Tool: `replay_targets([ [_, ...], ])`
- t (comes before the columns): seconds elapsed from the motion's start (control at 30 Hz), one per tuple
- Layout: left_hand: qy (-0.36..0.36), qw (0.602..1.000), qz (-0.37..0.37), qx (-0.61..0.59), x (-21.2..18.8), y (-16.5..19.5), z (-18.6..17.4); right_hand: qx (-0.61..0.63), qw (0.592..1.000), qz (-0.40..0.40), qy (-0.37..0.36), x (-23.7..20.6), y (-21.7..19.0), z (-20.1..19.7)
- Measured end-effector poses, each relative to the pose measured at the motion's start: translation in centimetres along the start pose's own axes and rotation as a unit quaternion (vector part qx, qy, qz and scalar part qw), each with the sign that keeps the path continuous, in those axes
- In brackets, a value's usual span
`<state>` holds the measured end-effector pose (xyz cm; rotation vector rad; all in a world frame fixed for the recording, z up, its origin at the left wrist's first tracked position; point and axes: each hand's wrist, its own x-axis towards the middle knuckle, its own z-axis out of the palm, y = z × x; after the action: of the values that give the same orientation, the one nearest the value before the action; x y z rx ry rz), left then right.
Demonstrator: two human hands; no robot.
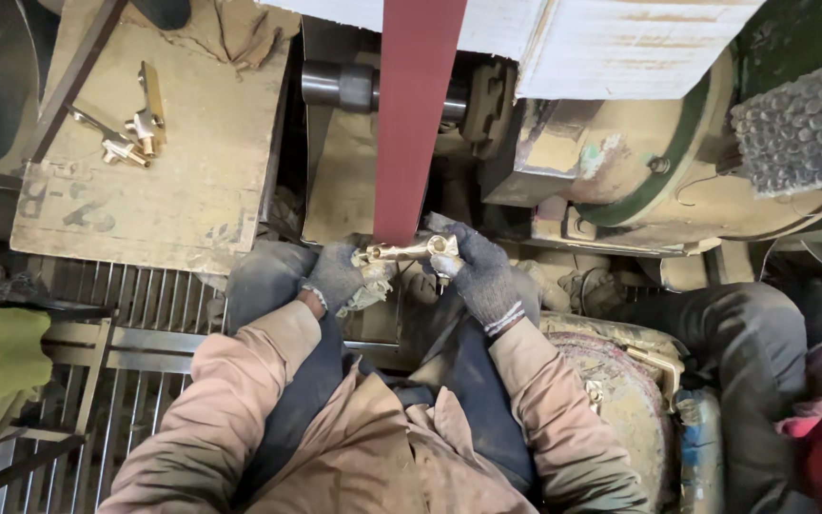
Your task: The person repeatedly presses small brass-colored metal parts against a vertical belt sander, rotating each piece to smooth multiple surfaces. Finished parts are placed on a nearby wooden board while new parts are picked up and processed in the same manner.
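Both gloved hands, left hand (337, 276) and right hand (479, 276), grip a brass fitting (409, 251), its top hidden behind the red belt (413, 114).

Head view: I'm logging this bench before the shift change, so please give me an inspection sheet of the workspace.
Surface: dusty wooden board at upper left; metal grate below it.
Job's things: brass fitting held against the lower end of the red sanding belt.
Clutter: three or so brass fittings lying on the board.
Grippers: left hand and right hand, both in grey knit gloves, grip opposite ends of the fitting.
Cables: nothing seen.
Surroundings: grimy motor housing at right; another person's legs at far right.
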<state>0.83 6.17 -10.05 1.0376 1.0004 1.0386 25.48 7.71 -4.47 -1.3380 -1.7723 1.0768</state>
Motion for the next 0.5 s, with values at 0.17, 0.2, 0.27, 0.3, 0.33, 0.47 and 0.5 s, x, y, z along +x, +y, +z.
replay_targets([
  [0.17,0.012,0.999,-0.03,0.003,0.0,0.0,0.4,0.12,0.991,0.053,-0.018,1.1,-0.5,0.5],
  [0.2,0.021,0.999,-0.046,0.02,0.0,0.0,0.4,0.083,0.996,0.031,-0.013,1.4,-0.7,0.5],
  [0.27,0.039,0.995,-0.079,0.052,-0.1,0.1,0.4,0.009,1.0,-0.013,-0.006,1.9,-1.0,0.5],
  [0.3,0.039,0.993,-0.074,0.08,-0.1,0.1,0.4,0.001,1.0,-0.01,-0.006,2.1,-1.2,0.5],
  [0.33,0.039,0.991,-0.068,0.108,0.0,0.1,0.4,-0.007,1.0,-0.008,-0.005,2.4,-1.4,0.5],
  [0.47,0.02,0.993,-0.052,0.102,0.0,-0.1,0.5,0.11,0.992,0.053,-0.017,3.4,-2.2,0.9],
  [0.5,0.019,0.991,-0.059,0.122,0.0,-0.2,0.6,0.13,0.99,0.058,-0.023,3.6,-2.4,1.0],
])
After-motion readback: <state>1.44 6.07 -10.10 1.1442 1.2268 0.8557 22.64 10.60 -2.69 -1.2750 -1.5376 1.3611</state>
